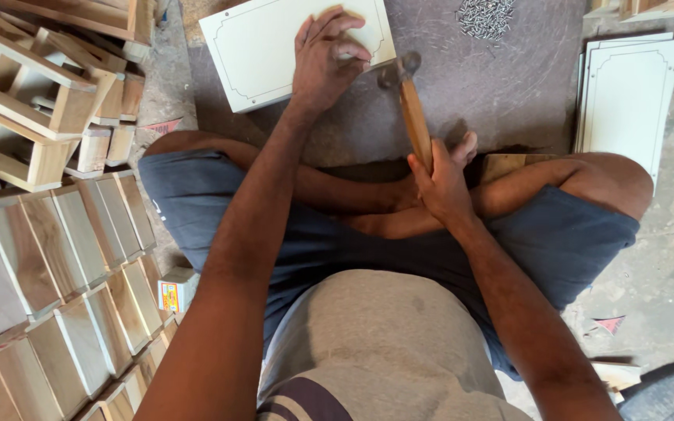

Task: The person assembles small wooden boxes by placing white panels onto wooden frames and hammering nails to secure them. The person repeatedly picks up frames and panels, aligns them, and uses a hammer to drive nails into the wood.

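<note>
I sit cross-legged on the floor. My left hand (323,61) rests on a white panel (263,47) with a thin decorative outline, fingers pinched together near its lower right corner as if holding something small, which I cannot make out. My right hand (440,179) grips the wooden handle of a hammer (413,109). The hammer's metal head is raised just beside my left fingers, at the panel's edge.
A pile of small nails (484,15) lies at the top. A stack of white panels (626,101) lies to the right. Rows of wooden blocks (48,265) and wooden frames (33,93) fill the left side. A small box (175,290) sits by my knee.
</note>
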